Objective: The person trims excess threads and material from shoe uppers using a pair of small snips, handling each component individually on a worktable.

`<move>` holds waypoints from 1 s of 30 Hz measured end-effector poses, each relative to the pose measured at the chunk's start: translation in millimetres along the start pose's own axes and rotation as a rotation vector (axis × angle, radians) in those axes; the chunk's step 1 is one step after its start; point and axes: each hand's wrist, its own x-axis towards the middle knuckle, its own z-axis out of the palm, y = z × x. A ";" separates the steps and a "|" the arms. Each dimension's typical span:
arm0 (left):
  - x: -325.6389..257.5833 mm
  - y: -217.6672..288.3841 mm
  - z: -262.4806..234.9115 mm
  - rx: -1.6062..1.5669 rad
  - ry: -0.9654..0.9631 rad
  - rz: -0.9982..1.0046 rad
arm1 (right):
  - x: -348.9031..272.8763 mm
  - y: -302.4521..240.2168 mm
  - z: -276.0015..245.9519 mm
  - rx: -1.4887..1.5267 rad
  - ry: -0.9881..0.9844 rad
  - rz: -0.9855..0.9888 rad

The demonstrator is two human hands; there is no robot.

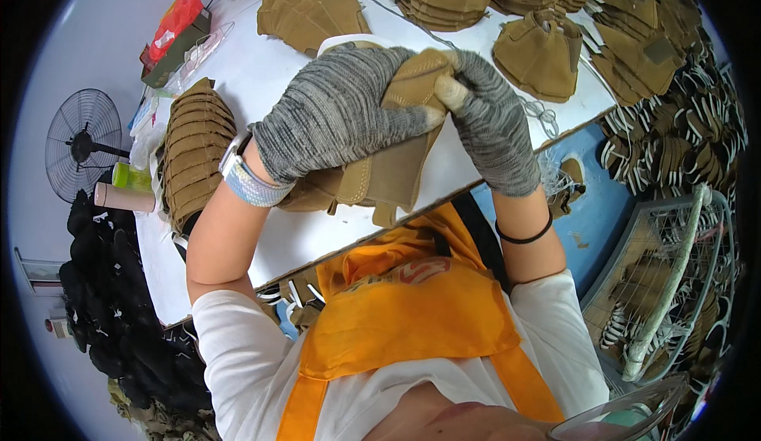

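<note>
Both gloved hands, the left hand [337,116] and right hand [491,124], are gripping a tan suede piece [392,168] above the white desk [261,84]; it looks light and floppy, best pinched along its stitched edges.

Both hands wear grey marled knit gloves with the fingertips cut away: the left hand [337,112] and the right hand [491,120]. Just below the left glove sits a pale woven wristband [252,181]; below the right glove, a thin black band [523,235]. White short sleeves [230,330] flank an orange apron [404,314].
</note>
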 end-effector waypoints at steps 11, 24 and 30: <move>9.1 -76.8 31.0 -0.172 -0.085 -0.057 | 13.7 93.8 -56.3 -1.257 -0.029 0.079; 20.7 -88.5 36.5 -0.160 -0.248 -0.178 | 19.3 122.1 -37.6 -0.485 0.231 0.117; 20.9 -85.7 41.0 -0.168 -0.257 -0.199 | 22.2 69.8 -17.7 -0.606 0.046 -0.028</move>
